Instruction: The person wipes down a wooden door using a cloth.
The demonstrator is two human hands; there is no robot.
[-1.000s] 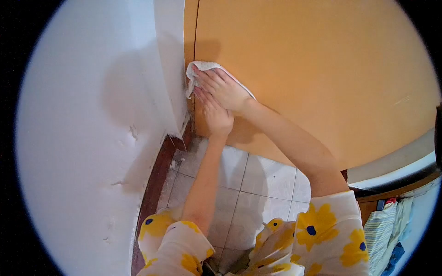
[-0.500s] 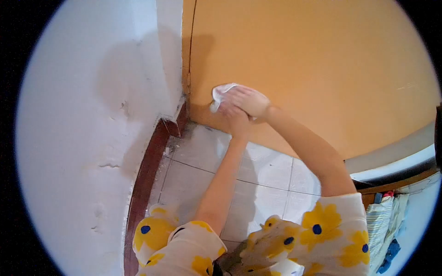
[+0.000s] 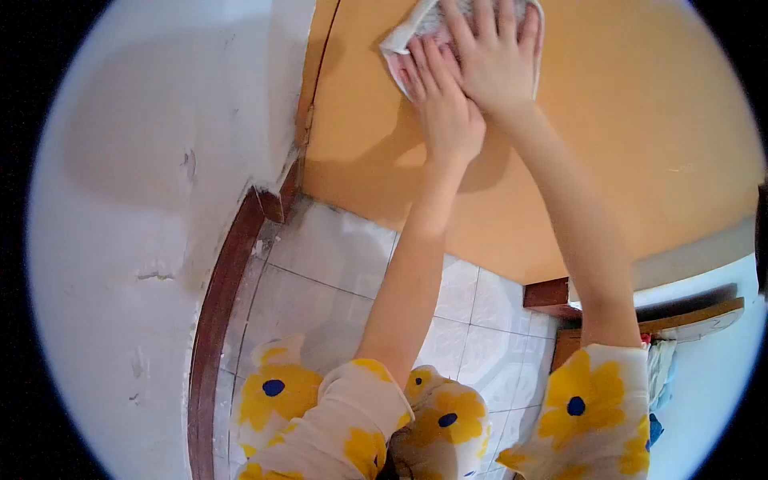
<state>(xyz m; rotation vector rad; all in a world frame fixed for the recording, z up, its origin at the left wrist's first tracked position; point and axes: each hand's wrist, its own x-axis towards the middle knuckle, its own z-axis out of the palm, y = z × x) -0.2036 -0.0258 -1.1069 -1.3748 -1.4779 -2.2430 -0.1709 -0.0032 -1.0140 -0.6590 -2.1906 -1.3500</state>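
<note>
A whitish cloth with pink on it (image 3: 398,42) is spread against the orange-yellow door-like panel (image 3: 632,112), near the top of the view. My right hand (image 3: 498,72) presses it there, fingers spread over its upper part. Just to the left, my left hand (image 3: 448,112) holds the cloth's lower left part against the panel, its fingers stretched upward and close together. The two hands touch, the left one's fingertips beside the right palm. Much of the cloth is hidden under both.
A white wall (image 3: 120,224) with peeling spots rises on the left, with a dark red-brown skirting (image 3: 220,336) along its foot. Pale floor tiles (image 3: 320,248) lie below the panel. At the lower right are a wooden board (image 3: 704,318) and some fabric (image 3: 660,372).
Both hands have moved up the panel and slightly right with the cloth. The cloth, bunched under the hands before, is now spread wider, and my right hand's fingers have fanned out.
</note>
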